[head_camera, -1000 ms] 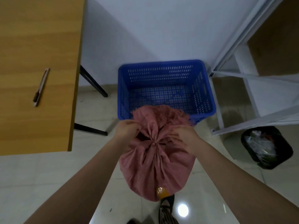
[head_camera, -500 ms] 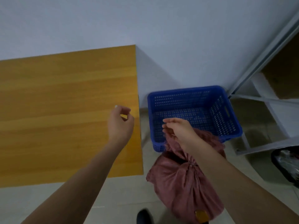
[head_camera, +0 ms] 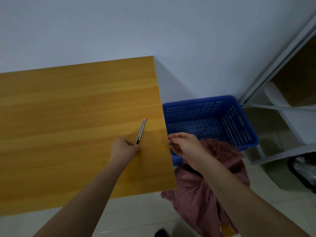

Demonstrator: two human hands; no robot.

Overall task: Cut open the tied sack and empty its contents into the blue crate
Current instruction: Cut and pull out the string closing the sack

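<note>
The bench (head_camera: 68,117) fills the view from nine o'clock to the centre, its far edge against the wall (head_camera: 153,23). On it, near its three o'clock edge, lies the utility knife (head_camera: 141,131), pointing toward twelve o'clock. The left grip (head_camera: 124,149) sits at the knife's six o'clock end, fingers touching it. Past the bench edge, at three o'clock, the crate (head_camera: 210,124) stands on the floor (head_camera: 145,214) against the wall. The sack (head_camera: 205,185) rests on the floor at the crate's six o'clock side, touching it. The right grip (head_camera: 185,144) hovers above the sack, just beside the bench edge. A shelf frame (head_camera: 273,106) stands at the crate's three o'clock, with a bin (head_camera: 302,170) at four o'clock.
</note>
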